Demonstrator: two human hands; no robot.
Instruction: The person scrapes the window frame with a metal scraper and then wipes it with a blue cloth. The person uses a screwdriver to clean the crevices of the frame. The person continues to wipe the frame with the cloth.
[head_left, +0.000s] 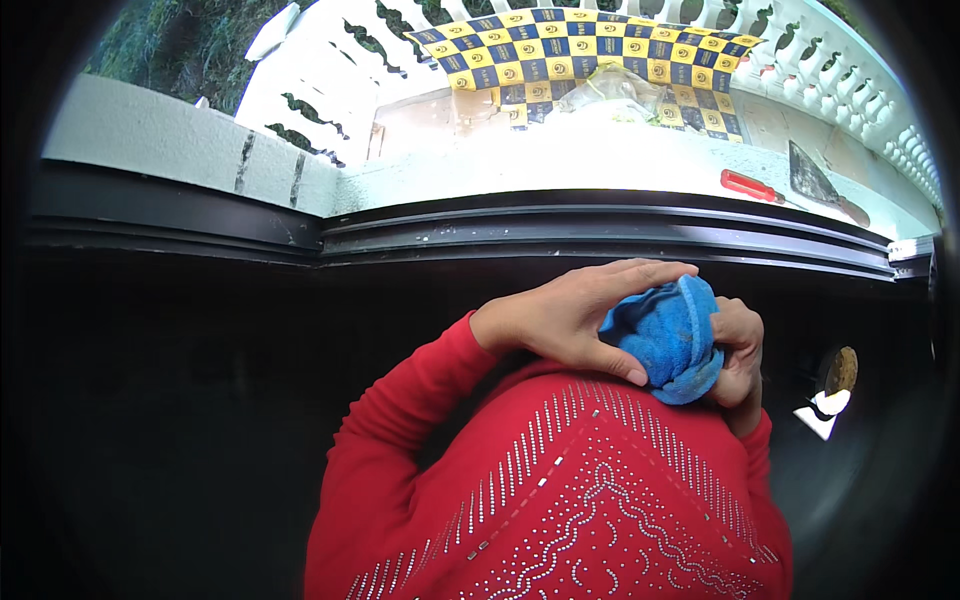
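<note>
Close to my chest, a bunched blue terry cloth (664, 337) is held between both hands. My left hand (574, 319) spreads over its near-left side, with the thumb below and the fingers along the top. On the cloth's right side, my right hand (739, 349) grips it with curled fingers. Just beyond the hands runs a dark metal sliding-frame track (525, 229) with white specks on it. Whether anything is wrapped inside the cloth is hidden.
A red-handled screwdriver (750, 186) and a scraper with a broad blade (814, 176) lie on the white sill (465, 161). Beyond stand a yellow-and-blue checkered sheet (540, 49), a clear plastic bag (611, 90) and a white balustrade (832, 71). A round object (841, 369) shows at right.
</note>
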